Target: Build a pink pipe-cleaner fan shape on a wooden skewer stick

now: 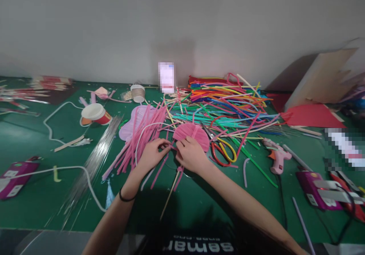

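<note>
A round pink piece (194, 131) made of pipe cleaners lies at the centre of the table. My right hand (190, 154) rests over its lower left part, fingers curled in. My left hand (154, 154) is just left of it, thumb and fingertips pinching a thin pink pipe cleaner (172, 147) that runs across to my right fingertips. Below my right hand, a thin wooden stick (170, 196) points toward me, with a pink twist at its upper end. Loose pink pipe cleaners (128, 150) lie left of my left hand, partly over a lilac shape (132, 124).
Red-and-yellow-handled scissors (224, 152) lie right of the round piece. Colourful pipe cleaners (225, 95) are heaped behind. A pink glue gun (278, 156) is at right, a paper cup (95, 114) at left, near clear thin rods (94, 163). A white cable (88, 181) crosses the left side.
</note>
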`<state>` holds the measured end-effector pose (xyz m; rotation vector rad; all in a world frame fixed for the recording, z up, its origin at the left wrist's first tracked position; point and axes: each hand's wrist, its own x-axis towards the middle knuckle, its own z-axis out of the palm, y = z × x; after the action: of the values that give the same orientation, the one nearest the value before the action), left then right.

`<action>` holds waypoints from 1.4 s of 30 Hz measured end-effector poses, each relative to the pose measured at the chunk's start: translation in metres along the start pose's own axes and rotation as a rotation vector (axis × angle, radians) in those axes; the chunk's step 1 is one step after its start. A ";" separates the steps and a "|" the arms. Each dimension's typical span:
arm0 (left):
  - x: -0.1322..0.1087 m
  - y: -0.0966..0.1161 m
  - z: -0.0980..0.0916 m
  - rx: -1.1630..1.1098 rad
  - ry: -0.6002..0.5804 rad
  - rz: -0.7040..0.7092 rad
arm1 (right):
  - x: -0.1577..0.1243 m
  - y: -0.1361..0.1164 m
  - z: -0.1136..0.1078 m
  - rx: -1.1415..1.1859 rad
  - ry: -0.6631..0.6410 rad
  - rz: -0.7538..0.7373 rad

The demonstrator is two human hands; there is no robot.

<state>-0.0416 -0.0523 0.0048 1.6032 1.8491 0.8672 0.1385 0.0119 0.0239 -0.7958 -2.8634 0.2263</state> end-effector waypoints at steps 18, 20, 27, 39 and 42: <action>-0.001 0.006 -0.007 -0.129 -0.117 -0.016 | -0.002 0.010 0.001 0.088 0.138 0.081; -0.002 0.007 -0.008 -0.153 -0.126 -0.021 | -0.002 0.009 0.005 0.070 0.172 0.120; 0.003 0.007 0.000 -0.347 -0.147 -0.100 | -0.006 0.006 0.011 0.113 0.233 0.165; 0.018 0.022 0.005 -0.504 -0.175 -0.239 | -0.040 0.009 -0.004 0.274 0.351 0.146; 0.016 0.023 0.007 -0.527 -0.175 -0.244 | -0.047 0.014 0.000 0.273 0.376 0.146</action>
<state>-0.0239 -0.0333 0.0181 1.0668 1.4928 0.9668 0.1852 -0.0012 0.0157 -0.8840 -2.3645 0.4248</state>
